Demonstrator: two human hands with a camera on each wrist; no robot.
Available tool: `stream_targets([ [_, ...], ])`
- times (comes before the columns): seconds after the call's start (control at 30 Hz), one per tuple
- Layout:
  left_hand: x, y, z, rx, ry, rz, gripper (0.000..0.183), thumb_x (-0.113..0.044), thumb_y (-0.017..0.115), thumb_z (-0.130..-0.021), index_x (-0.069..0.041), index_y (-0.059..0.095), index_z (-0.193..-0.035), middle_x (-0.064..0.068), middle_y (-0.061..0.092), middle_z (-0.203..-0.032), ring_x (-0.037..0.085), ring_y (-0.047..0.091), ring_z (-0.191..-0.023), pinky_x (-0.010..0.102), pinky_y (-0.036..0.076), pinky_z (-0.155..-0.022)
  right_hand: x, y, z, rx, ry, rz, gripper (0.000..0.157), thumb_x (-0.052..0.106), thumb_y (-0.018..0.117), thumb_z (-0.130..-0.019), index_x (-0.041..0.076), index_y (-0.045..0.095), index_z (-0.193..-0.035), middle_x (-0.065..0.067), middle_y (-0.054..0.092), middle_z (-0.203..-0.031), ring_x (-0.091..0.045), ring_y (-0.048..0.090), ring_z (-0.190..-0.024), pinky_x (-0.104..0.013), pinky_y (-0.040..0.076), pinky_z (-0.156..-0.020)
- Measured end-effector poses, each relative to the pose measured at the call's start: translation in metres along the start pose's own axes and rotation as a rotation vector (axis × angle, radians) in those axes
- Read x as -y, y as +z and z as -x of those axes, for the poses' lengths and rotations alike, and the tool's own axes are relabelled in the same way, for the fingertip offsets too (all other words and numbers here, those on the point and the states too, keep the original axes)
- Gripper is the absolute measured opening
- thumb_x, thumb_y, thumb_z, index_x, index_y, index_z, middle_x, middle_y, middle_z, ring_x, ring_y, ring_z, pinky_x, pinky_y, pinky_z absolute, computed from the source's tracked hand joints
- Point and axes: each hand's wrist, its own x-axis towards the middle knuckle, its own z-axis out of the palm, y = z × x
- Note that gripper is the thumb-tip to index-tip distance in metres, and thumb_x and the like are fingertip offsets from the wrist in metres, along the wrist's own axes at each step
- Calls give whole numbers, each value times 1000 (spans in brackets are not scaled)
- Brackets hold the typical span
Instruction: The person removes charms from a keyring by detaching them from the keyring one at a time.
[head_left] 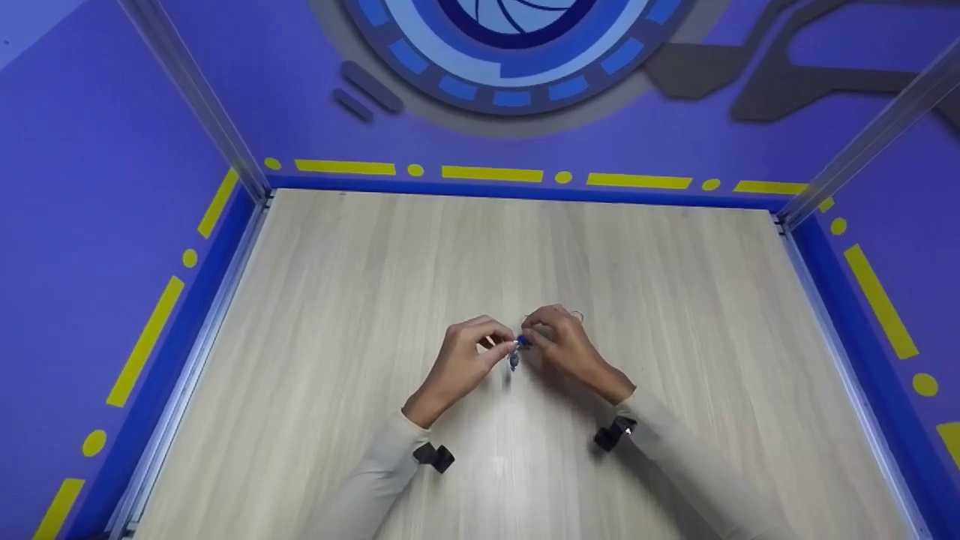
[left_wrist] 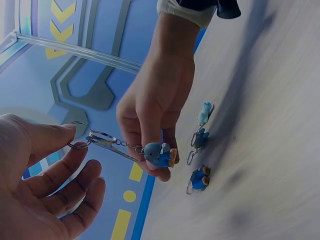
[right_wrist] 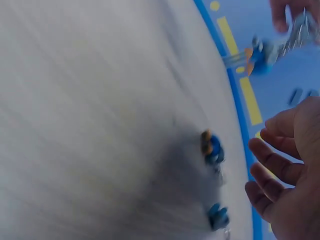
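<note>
My left hand pinches the metal split rings of a keychain between thumb and forefinger. From these rings run a short chain, a slim silver piece and a small blue figure with orange feet. Close by on the other side is my right hand, its fingers loosely bent. In the right wrist view nothing shows between the fingers of that hand, and the figure hangs apart from it. The figure overlaps the right fingertips in the left wrist view.
On the wood-grain table lie more keychains: a blue figure with orange feet, a darker blue one and a pale blue one. Blue panels with yellow marks enclose the table at the back and sides.
</note>
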Motion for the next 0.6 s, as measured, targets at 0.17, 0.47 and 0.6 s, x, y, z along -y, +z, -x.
stream_targets([
  [0.17, 1, 3, -2, 28, -2, 8, 3, -4, 82, -99, -6, 81, -97, 1, 78, -95, 13, 73, -88, 42, 65, -80, 22, -8, 14, -8, -44, -43, 8, -1, 76, -102, 5, 80, -106, -4, 79, -108, -29, 70, -110, -44, 53, -100],
  [0.47, -1, 15, -9, 45, -15, 36, 4, -4, 82, -99, -8, 82, -97, 0, 78, -93, 12, 72, -86, 40, 64, -79, 43, -19, 36, -24, -86, -65, 17, -5, 75, -100, 7, 79, -111, -2, 79, -115, -28, 71, -115, -40, 55, -103],
  [0.6, -3, 21, -12, 54, 0, 58, 4, -4, 82, -99, -7, 81, -96, -1, 78, -92, 10, 72, -85, 40, 64, -80, 42, -22, 44, -55, -94, -95, 12, -4, 78, -99, 5, 78, -107, -2, 78, -113, -27, 71, -111, -33, 53, -101],
])
